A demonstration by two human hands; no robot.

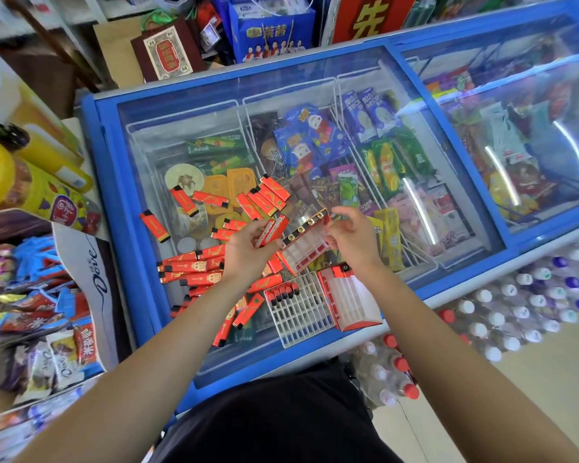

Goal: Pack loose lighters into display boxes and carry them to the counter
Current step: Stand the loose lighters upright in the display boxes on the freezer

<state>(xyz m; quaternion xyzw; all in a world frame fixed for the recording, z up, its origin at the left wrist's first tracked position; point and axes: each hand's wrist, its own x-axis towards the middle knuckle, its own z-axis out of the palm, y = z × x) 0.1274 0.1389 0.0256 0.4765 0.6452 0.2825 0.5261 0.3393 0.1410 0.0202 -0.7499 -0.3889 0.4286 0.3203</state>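
Lighters, red with gold print and black caps, lie mostly unpacked. Dozens are strewn over the near-left part of the freezer, on its glass lid. One heap is near the left edge and a looser scatter lies farther out.

Three display boxes are in play, and none looks full. A white grid tray rests on the lid at the near edge with only one short row filled at its far-left corner. Just right of it a red-and-clear box shows a couple of lighters at its far end.

The third display box is held tilted above the lid between both hands, with a single line of black-and-gold tops along its far edge. I judge the packing barely begun, and carrying to the counter is not yet started.

The left hand grips a few lighters, fingers curled round them beside the box. The right hand appears to pinch the box's right edge, though blur softens the fingers.
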